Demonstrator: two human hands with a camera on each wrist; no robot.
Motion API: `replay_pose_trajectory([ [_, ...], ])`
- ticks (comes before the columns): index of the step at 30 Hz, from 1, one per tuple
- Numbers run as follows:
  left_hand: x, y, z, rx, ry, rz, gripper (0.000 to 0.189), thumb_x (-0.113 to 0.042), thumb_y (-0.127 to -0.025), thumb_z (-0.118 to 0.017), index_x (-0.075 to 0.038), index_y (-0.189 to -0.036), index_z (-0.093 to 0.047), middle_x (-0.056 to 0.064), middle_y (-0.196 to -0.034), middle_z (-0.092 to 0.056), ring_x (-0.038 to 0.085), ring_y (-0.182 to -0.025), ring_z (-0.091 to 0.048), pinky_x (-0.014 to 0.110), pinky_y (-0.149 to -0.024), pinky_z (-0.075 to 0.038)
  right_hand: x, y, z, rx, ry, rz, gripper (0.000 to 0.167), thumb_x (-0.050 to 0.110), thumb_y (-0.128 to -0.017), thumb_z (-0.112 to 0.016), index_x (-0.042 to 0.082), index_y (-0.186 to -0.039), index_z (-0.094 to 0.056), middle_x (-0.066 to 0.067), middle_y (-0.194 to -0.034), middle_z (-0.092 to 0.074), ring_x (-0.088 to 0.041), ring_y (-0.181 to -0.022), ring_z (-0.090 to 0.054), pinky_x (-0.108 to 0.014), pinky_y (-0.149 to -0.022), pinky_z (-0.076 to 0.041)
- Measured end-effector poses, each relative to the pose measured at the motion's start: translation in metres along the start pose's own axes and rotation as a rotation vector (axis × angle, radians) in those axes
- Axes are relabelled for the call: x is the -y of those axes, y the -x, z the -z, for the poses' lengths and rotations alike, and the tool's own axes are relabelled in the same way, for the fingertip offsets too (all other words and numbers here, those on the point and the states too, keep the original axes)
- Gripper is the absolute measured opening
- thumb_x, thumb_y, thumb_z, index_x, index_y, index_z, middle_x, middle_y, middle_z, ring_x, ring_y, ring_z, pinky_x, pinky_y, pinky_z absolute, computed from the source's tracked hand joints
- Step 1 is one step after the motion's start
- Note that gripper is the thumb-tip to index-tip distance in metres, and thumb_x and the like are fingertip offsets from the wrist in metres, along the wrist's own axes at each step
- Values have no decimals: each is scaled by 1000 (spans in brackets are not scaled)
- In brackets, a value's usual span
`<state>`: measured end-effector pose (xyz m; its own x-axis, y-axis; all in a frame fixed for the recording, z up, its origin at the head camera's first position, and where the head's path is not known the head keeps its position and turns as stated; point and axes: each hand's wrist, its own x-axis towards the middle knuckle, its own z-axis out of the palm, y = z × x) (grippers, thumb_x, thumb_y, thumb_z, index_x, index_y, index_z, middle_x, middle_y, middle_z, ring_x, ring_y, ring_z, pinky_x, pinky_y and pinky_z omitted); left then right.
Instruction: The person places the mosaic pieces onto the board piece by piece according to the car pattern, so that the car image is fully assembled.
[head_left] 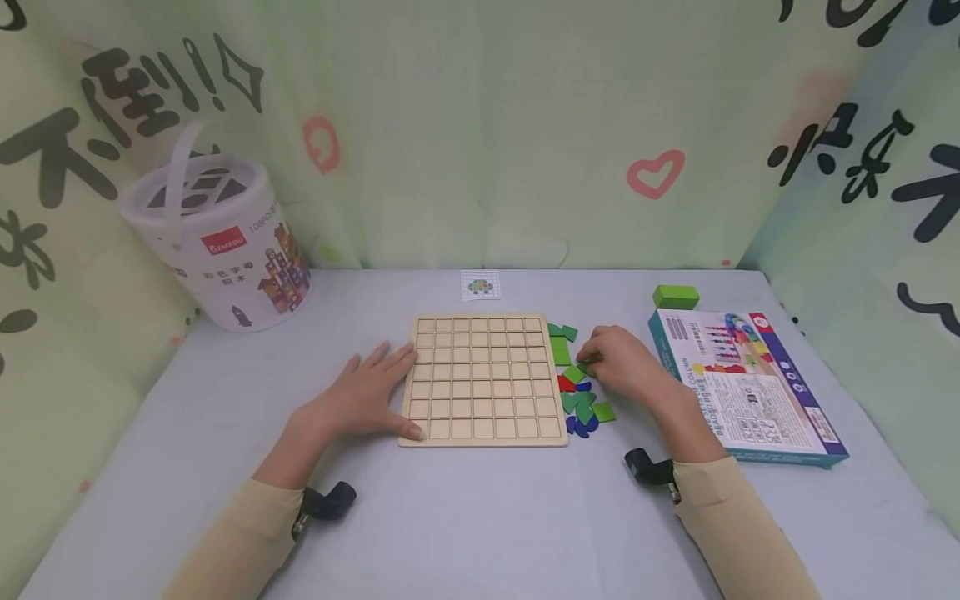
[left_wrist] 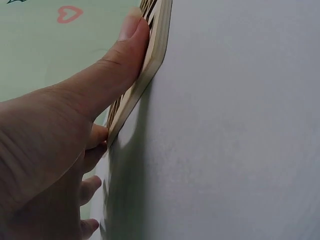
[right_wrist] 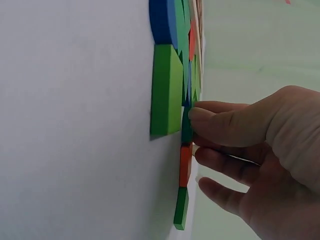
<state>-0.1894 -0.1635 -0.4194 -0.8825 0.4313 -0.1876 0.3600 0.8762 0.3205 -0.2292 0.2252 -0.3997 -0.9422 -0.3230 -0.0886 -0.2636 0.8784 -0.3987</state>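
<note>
A wooden grid board (head_left: pixel 480 392) with square cells lies flat on the table. My left hand (head_left: pixel 367 392) rests at its left side, fingers spread, and in the left wrist view the thumb (left_wrist: pixel 117 60) presses on the rim near the corner. To the right of the board lie several green, blue and red wooden pieces. My right hand (head_left: pixel 622 362) is among them, thumb and fingertips pinching a dark green piece (right_wrist: pixel 187 125). Nearby in the right wrist view are a light green block (right_wrist: pixel 167 92), a blue piece (right_wrist: pixel 162 22) and an orange-red piece (right_wrist: pixel 185 165).
A flat cardboard box (head_left: pixel 750 392) lies right of my right hand, with a green block (head_left: pixel 676 297) behind it. Behind the board is a small picture card (head_left: pixel 480 285). A white lidded bucket (head_left: pixel 225 250) stands at the back left. A printed curtain (head_left: pixel 480 150) surrounds the table.
</note>
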Motion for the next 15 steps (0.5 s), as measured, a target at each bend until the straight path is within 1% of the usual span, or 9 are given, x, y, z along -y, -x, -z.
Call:
replay_pose_trajectory([
  [3, 1, 1, 0, 2, 3, -5, 124, -73, -68, -74, -11, -160, -19, 6, -168, -16, 40, -155, -8, 69, -120, -11, 1, -1, 0, 1, -7, -2, 24, -5, -87, -63, -1, -107, -75, -12, -102, -67, -27, -96, -58, -47, -90, -54],
  [6, 2, 0, 1, 15, 6, -10, 127, -74, -65, -75, -12, -160, -18, 5, -169, -14, 39, -155, -7, 68, -121, -10, 1, -1, 0, -2, -5, -8, 23, -5, -86, -63, 1, -105, -75, -11, -100, -66, -27, -95, -58, -46, -90, -54],
  [10, 3, 0, 3, 37, 19, -22, 133, -73, -60, -79, -11, -160, -17, 5, -169, -12, 38, -156, -6, 68, -121, -9, 1, -1, 2, -2, -4, -17, 18, -3, -86, -65, 5, -99, -73, -8, -96, -65, -26, -92, -55, -42, -85, -52],
  [12, 3, 0, 5, 40, 25, -31, 134, -72, -59, -80, -10, -160, -17, 6, -169, -13, 39, -155, -7, 69, -120, -9, 3, 0, 4, -8, -7, -20, 16, -2, -87, -65, 7, -97, -71, -8, -96, -66, -25, -91, -55, -40, -83, -51],
  [14, 2, 1, 6, 43, 27, -33, 134, -71, -59, -81, -9, -160, -18, 6, -168, -13, 39, -155, -8, 69, -120, -9, 8, 1, 6, -20, -15, -23, 14, -1, -88, -63, 9, -97, -69, -7, -95, -66, -24, -90, -56, -37, -80, -50],
  [15, 2, 1, 7, 43, 27, -33, 135, -71, -59, -81, -9, -159, -18, 7, -168, -13, 39, -155, -8, 69, -120, -9, 11, 0, 7, -28, -25, -19, 15, 0, -89, -63, 9, -99, -69, -7, -94, -66, -24, -88, -56, -36, -78, -50],
])
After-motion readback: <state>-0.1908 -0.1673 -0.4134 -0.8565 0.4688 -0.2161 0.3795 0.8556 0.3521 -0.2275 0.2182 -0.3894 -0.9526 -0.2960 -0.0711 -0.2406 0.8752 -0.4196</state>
